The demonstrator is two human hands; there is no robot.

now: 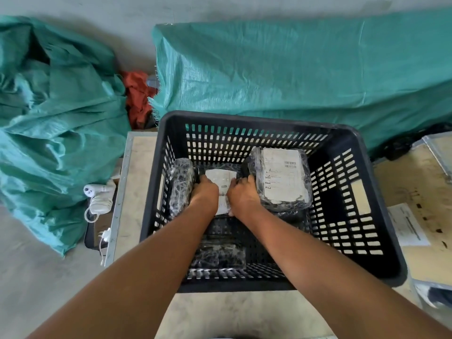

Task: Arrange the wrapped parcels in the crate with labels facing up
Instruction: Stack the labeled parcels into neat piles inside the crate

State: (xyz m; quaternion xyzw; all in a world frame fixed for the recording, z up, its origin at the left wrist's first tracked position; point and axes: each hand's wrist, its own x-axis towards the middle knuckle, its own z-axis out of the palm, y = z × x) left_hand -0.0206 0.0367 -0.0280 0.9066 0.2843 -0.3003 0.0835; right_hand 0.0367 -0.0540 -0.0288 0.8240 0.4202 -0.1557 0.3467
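A black slatted crate (pixel 362 196) stands on a pale table. Both my hands reach down into it. My left hand (pixel 205 192) and my right hand (pixel 242 195) grip the two sides of a black wrapped parcel (pixel 221 178) whose white label faces up, in the crate's middle. To its right a larger parcel (pixel 281 177) leans with its label up. At the left wall another parcel (pixel 182 184) stands on its side, no label showing. A further parcel (pixel 220 255) lies near the front wall, partly hidden by my arms.
Green woven sacks lie behind the crate (pixel 293 69) and at the left (pixel 53 118), with a red cloth (pixel 138 99) between them. A white corded device (pixel 100 199) sits left of the table. A printed sheet (pixel 408 225) lies on a board to the right.
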